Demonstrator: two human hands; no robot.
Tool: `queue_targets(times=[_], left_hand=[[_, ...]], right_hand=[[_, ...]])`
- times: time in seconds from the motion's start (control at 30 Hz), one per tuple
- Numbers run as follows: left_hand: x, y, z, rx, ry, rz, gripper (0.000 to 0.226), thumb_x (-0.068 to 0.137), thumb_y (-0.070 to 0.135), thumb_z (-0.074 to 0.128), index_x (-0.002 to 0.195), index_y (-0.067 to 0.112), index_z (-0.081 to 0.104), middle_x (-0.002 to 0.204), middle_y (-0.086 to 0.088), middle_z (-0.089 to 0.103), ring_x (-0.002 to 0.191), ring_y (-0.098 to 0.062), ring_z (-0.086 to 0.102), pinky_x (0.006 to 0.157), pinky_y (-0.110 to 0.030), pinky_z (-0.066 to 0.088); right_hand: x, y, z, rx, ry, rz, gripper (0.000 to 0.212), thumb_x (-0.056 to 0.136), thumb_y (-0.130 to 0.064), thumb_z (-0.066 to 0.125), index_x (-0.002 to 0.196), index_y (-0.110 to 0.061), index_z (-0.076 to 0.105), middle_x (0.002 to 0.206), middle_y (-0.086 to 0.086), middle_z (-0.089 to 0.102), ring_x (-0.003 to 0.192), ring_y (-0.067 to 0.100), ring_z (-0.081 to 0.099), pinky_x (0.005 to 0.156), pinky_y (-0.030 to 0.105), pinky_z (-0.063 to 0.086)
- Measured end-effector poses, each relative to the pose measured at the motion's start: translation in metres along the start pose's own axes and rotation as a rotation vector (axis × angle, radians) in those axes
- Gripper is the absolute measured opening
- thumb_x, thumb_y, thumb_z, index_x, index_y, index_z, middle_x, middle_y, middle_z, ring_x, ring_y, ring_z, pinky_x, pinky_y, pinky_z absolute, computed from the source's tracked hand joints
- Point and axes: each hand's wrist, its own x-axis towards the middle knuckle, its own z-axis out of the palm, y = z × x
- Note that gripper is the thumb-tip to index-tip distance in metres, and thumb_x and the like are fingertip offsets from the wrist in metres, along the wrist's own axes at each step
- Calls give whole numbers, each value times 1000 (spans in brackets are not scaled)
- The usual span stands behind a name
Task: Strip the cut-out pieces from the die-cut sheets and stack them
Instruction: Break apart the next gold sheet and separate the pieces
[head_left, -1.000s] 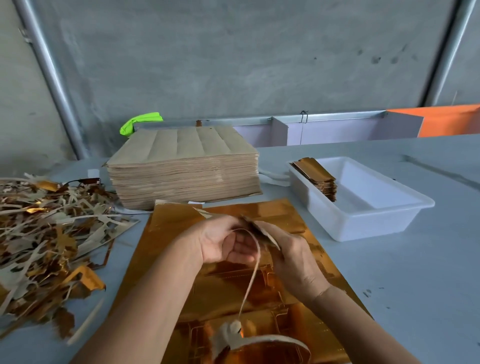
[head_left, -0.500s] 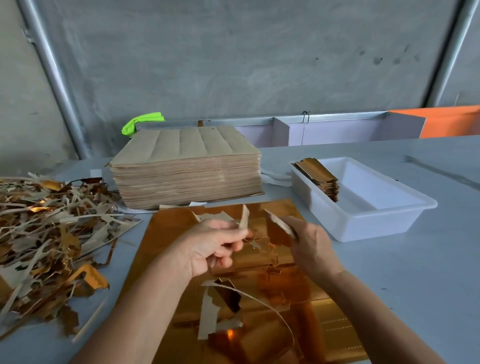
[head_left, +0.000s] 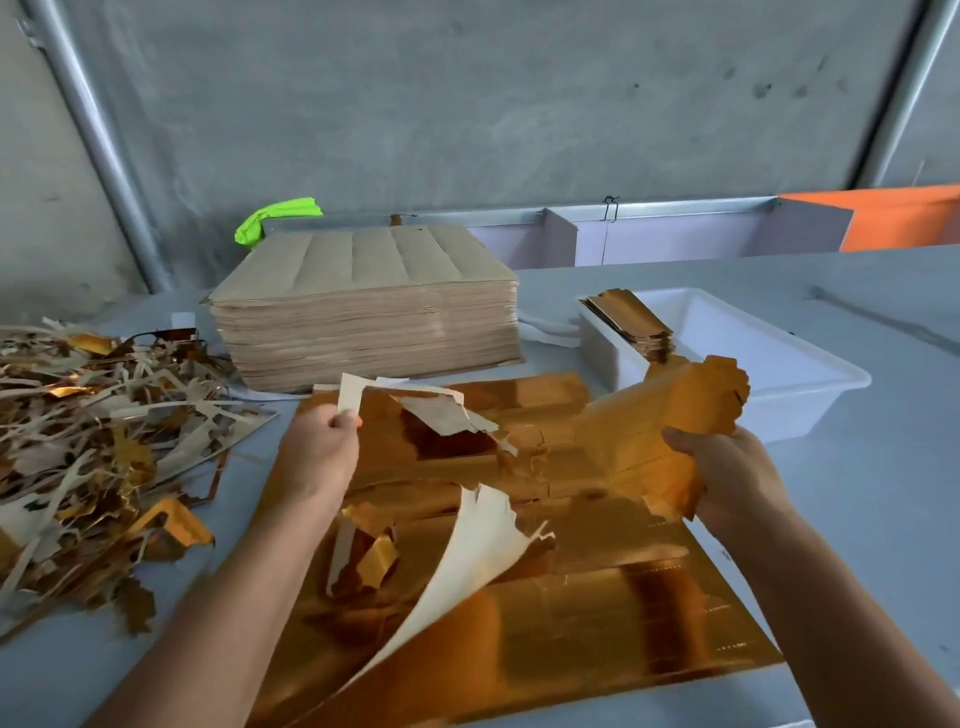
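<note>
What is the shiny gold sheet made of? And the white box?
The gold sheet looks like thin card with a mirror-like foil face: it reflects light, and the torn strips show a dull cream back. The white tray looks like smooth moulded plastic, with rounded rim and corners, though that is a guess.

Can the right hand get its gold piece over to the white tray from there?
Probably yes: the right hand holds the gold piece just beside the white tray, with nothing between.
</note>
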Motion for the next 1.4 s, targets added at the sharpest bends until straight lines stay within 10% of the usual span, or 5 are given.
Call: queue_targets(times=[0.23,0.4,0.63,0.9,1.4], left_hand=[[-43,-9,13,331,-357,369,68,91,19,59,148,23,22,106,4,60,81,-6,59,62,-14,45],[-82,-12,16,506,-369,877,117,82,16,71,134,58,-25,155,-5,2,110,-11,53,62,-7,44],[-117,-11,17,432,-507,1282,45,78,-12,61,110,18,69,140,-7,47,129,-23,42,95,-42,51],[-155,3,27,343,-817,1051,80,78,76,35,120,14,61,116,2,59,103,-5,49,89,-26,46],[-153,20,3,275,-816,799,17,95,26,51,88,22,66,84,9,63,79,1,57,72,-19,48]], right_hand=[[-26,25,-10,8,-74,96,23,88,-8,62,104,-17,47,90,4,60,78,29,61,55,41,51],[-42,36,-16,-5,-112,121,18,90,-8,60,86,-21,48,82,2,59,69,24,60,46,33,47],[-51,47,-23,9,-105,151,19,91,-7,60,86,-22,49,85,3,62,70,25,63,46,34,48],[-54,50,-29,-36,-77,138,23,90,-10,61,87,-26,45,85,1,59,73,25,59,50,37,46],[-66,45,-37,-26,-61,153,19,92,-11,58,95,-23,45,89,-1,55,75,24,56,55,39,47]])
